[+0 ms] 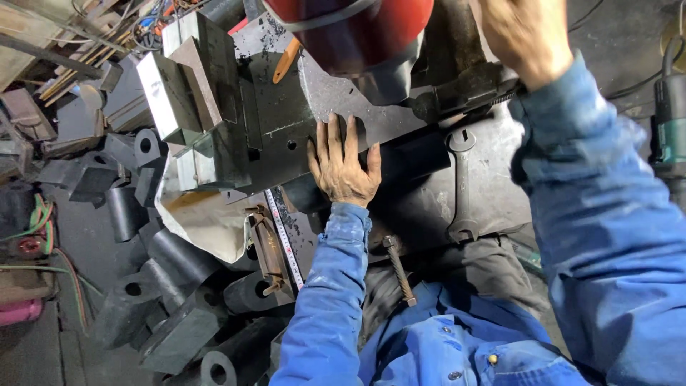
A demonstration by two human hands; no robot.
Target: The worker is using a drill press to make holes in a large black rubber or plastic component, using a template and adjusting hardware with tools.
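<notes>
- The left hand (343, 168) lies flat, fingers spread, on the dark steel plate (336, 100) — it presses down and grips nothing.
- The right hand (518, 32) is at the far right end of the plate, at a dark metal part; whether it closes on it I cannot tell.
- A wrench (461, 186) lies just right of the plate.
- A tape measure strip (284, 239) runs below the plate.
- Grey metal blocks (189, 93) stand left of the plate.
</notes>
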